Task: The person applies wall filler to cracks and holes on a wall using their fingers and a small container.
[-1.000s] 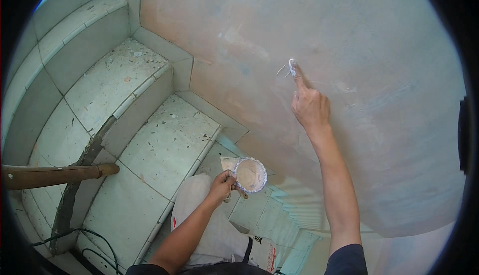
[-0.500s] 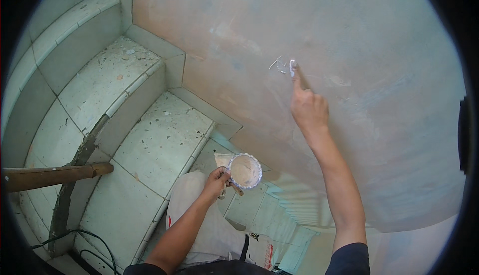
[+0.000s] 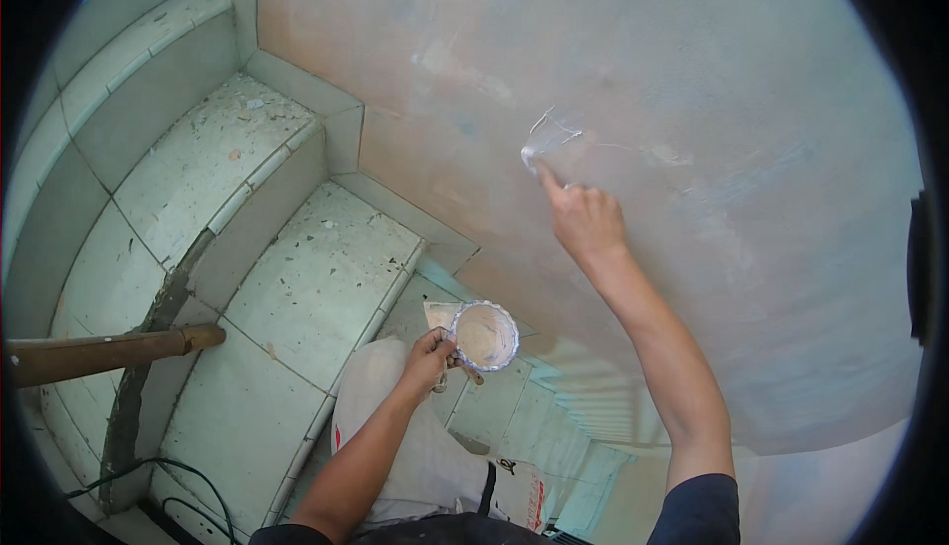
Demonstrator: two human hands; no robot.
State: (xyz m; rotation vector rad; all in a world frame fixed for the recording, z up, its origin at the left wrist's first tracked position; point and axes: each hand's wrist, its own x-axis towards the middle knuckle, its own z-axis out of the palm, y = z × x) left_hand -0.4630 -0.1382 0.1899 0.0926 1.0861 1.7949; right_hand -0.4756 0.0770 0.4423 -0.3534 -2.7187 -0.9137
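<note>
My left hand (image 3: 429,359) is closed round the edge of a small round cup (image 3: 483,335) with a ragged whitish-blue rim and pale paste inside. A flat putty knife (image 3: 440,315) sticks out beside the cup from the same hand, its handle partly hidden by the fingers. My right hand (image 3: 587,217) reaches up to the wall (image 3: 751,81) with the index finger stretched out and the other fingers curled. White paste coats that fingertip, which touches the wall at the lower left end of a smeared patch of white filler (image 3: 552,134). Nothing is held in this hand.
Tiled stairs (image 3: 311,268) with crumbs of debris climb at the left along the wall. A wooden pole (image 3: 119,350) juts in over a step, above a black cable (image 3: 188,476). My bent knee (image 3: 371,387) is below the cup; more steps lie beyond it.
My right hand has moved left and slightly down along the wall, and the white smear has spread there. The left hand with the cup has hardly moved.
</note>
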